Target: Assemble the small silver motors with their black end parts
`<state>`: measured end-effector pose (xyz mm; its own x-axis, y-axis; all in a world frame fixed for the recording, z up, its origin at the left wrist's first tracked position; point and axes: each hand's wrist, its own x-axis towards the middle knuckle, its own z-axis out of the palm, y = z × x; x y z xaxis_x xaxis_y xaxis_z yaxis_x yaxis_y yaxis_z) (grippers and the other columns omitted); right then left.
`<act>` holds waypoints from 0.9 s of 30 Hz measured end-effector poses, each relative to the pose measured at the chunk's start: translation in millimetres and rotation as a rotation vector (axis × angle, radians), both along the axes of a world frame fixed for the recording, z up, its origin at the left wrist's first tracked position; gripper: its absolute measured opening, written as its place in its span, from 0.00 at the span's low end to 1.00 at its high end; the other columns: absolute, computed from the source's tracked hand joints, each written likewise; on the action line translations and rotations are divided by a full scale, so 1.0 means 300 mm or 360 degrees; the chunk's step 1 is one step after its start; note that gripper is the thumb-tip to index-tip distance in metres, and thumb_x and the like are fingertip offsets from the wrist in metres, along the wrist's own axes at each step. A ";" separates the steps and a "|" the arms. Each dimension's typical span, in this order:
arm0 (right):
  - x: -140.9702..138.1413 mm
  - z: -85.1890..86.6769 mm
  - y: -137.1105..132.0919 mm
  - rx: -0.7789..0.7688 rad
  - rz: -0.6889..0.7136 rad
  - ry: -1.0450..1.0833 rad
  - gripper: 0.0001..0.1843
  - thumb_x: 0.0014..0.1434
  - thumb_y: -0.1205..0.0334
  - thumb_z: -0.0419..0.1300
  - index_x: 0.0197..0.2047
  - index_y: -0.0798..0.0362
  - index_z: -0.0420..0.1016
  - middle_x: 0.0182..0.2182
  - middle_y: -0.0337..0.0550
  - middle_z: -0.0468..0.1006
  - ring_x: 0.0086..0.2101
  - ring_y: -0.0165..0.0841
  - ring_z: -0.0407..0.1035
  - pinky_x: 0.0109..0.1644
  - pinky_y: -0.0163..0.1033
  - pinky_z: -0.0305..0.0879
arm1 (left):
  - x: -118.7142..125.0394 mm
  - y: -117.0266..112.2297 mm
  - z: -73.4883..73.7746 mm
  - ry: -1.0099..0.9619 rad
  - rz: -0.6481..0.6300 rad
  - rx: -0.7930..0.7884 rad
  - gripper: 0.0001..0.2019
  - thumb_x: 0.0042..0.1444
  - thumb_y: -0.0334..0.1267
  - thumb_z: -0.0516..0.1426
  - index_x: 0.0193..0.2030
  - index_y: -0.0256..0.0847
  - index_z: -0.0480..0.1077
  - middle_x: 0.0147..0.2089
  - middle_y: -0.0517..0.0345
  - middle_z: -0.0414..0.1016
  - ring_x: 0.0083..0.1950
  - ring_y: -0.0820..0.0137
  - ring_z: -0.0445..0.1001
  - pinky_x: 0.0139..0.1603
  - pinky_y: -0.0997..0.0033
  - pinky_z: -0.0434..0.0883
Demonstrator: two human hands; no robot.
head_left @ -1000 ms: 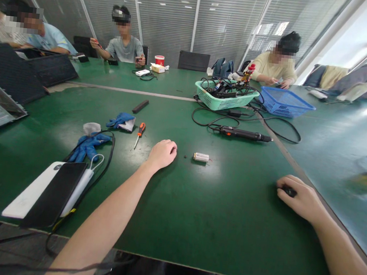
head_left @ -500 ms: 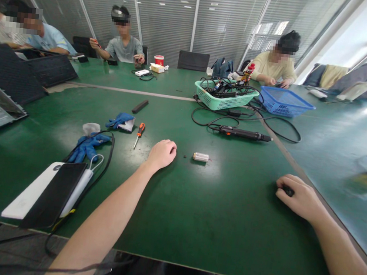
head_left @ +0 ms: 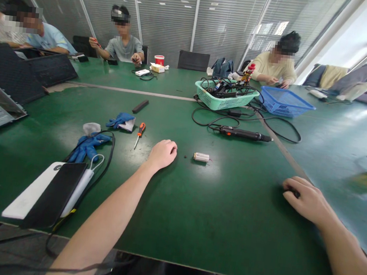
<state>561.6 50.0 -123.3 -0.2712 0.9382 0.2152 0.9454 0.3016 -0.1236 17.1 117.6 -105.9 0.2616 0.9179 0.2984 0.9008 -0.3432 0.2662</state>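
Note:
My left hand (head_left: 164, 154) rests on the green table (head_left: 220, 229) with its fingers curled closed; whatever is inside them, if anything, is hidden. Just to its right lie a tiny dark piece (head_left: 185, 156) and a small silvery cylinder (head_left: 201, 157) with a thin lead at one end, both apart from the hand. At the right, near the table seam, my right hand (head_left: 306, 197) is closed around a small black object (head_left: 295, 193), mostly covered by the fingers. An orange-handled screwdriver (head_left: 141, 129) lies to the left of my left hand.
Blue gloves (head_left: 87, 147), a phone-like black slab (head_left: 53, 194) and a cable lie left. A black electric screwdriver (head_left: 246, 134), a green basket (head_left: 223, 102) of cables and a blue basket (head_left: 283, 104) stand beyond. A dark bar (head_left: 140, 106) lies farther back. Several people sit around the table.
My right hand has slid a little to the right and slightly down, still closed around the small black object. My left hand and the silvery cylinder have stayed in place.

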 end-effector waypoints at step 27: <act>-1.106 0.146 0.284 -0.0142 0.0772 0.0068 0.13 0.66 0.50 0.60 0.45 0.49 0.80 0.40 0.45 0.76 0.44 0.38 0.70 0.44 0.38 0.64 | -0.018 0.000 0.014 0.0018 -0.0001 -0.0015 0.08 0.64 0.34 0.54 0.41 0.42 0.74 0.43 0.52 0.77 0.45 0.63 0.73 0.48 0.64 0.71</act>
